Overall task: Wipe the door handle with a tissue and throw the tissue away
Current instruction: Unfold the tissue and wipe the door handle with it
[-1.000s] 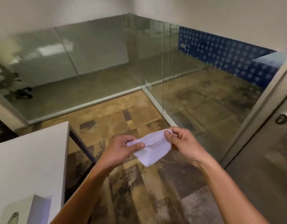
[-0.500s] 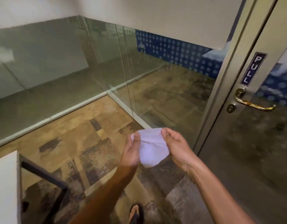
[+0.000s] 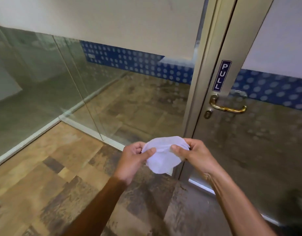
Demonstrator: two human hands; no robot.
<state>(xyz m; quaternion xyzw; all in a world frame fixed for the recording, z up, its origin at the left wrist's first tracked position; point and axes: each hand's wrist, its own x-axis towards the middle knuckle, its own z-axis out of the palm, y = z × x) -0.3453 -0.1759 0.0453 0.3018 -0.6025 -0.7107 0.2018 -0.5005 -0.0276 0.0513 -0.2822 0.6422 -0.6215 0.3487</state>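
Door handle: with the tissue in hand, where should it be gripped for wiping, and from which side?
Grip the door handle along its horizontal brass bar, probably coming from the front with the tissue wrapped over the top. The bar stands off the door, with its free end pointing right.

Showing here are two hands, the left hand (image 3: 132, 161) and the right hand (image 3: 196, 155), one tissue (image 3: 161, 160), one door handle (image 3: 227, 105), one keyhole (image 3: 207, 114) and one sign (image 3: 221, 75).

The view has swung right: the door (image 3: 249, 150) and its handle (image 3: 227, 107) now sit closer and fuller in frame. Both hands have bunched the tissue (image 3: 163, 155), formerly a loose sheet.
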